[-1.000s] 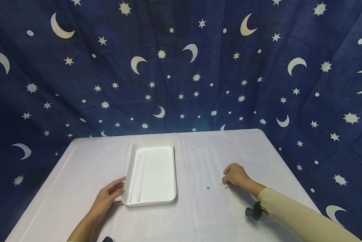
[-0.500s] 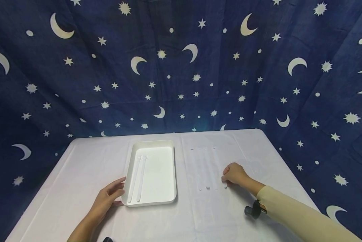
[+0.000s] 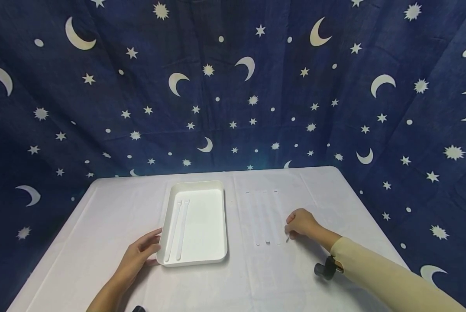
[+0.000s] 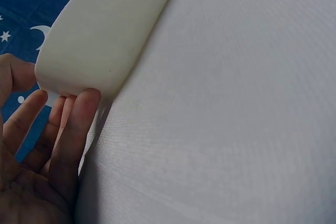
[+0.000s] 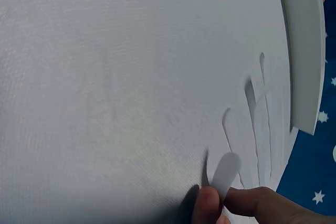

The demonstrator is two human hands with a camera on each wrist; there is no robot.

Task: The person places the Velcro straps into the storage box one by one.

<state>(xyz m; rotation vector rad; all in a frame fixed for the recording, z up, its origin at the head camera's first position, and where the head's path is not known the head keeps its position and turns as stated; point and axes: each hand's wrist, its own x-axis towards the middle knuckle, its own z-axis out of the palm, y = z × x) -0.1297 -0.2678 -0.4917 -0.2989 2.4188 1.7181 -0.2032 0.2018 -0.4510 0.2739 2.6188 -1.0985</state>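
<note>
My right hand (image 3: 301,223) pinches the rounded end of a flat white strap (image 5: 227,169) between thumb and finger, its end standing up from the cloth. Most of that strap is hidden by the hand in the head view. To its left lie three more white straps (image 3: 267,241) side by side, low in contrast with the cloth. My left hand (image 3: 139,251) touches the outer side of a white tray (image 3: 192,261), fingers fairly straight against its wall (image 4: 94,51). Two white straps (image 3: 182,229) with wider heads lie in the tray's left part.
A white cloth covers the table (image 3: 112,208). Behind it hangs a dark blue curtain (image 3: 233,108) with moons and stars. A black wrist-worn device (image 3: 325,271) sits below my right sleeve (image 3: 381,273).
My right hand has shifted slightly left and away from me. The near end of the strap under it, flat before, now tilts up in its pinch. The left hand and tray have stayed still.
</note>
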